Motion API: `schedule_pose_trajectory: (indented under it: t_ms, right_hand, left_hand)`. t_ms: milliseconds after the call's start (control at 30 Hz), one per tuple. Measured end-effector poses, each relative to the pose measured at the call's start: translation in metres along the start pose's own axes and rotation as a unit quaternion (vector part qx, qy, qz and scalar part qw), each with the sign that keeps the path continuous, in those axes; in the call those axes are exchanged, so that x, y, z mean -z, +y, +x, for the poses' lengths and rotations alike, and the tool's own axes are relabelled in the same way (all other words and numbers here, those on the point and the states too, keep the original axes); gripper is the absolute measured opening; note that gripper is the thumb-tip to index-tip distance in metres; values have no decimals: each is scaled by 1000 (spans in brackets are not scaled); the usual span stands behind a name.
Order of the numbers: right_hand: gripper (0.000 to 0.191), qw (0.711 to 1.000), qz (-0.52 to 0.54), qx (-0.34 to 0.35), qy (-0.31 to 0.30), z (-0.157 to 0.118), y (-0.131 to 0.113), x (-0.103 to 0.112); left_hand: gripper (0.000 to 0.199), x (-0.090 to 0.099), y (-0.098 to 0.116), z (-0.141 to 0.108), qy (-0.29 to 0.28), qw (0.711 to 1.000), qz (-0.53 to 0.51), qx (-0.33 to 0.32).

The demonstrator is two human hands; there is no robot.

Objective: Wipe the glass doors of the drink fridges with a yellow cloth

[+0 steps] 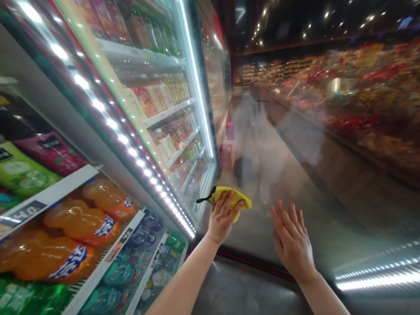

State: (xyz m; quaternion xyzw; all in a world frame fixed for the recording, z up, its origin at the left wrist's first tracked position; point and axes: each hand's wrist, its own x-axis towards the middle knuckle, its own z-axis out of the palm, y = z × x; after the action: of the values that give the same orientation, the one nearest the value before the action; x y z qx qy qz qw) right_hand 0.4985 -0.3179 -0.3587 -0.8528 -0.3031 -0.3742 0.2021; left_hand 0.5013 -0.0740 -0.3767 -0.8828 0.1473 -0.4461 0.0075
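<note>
Forearms [193,273] rise at bottom centre; the left hand [220,222] holds a yellow cloth [245,202] against glass [257,229], the right hand [293,247] open, empty. Sliding the cloth needs even pressure.

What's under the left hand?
Under the left hand is a yellow cloth, its edges and black loop showing, apparently against the glass. The hand covers the cloth's middle; the glass behind the cloth is hidden.

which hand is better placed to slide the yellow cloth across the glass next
Probably the left hand: its fingers already lie over the yellow cloth, against the glass. The right hand is off to the side, open, with no cloth visible under it.
</note>
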Motion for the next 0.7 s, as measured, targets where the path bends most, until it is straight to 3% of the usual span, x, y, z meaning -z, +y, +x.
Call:
schedule_pose_trajectory:
  t_ms: [67,167,333,500,600,700]
  right_hand:
    - [80,1000,4,23,3,-3,-2,-7]
    - [80,999,8,49,13,-5,-4,-16]
    - [77,995,14,68,72,0,-8,-34]
    - [75,986,9,127,110,17,-10,-56]
    - [75,978,-13,149,143,29,-6,-67]
    - [73,976,-38,142,162,34,-3,-80]
  left_hand:
    - [58,-6,2,-14,3,1000,0,-18]
    - [65,-10,2,-13,4,999,8,-32]
    - [88,-8,-7,-14,48,994,-1,98]
    - [86,-17,-29,-15,70,997,15,15]
    - [90,-22,-46,-10,97,995,26,28]
    - [94,-35,-47,-16,150,987,27,49]
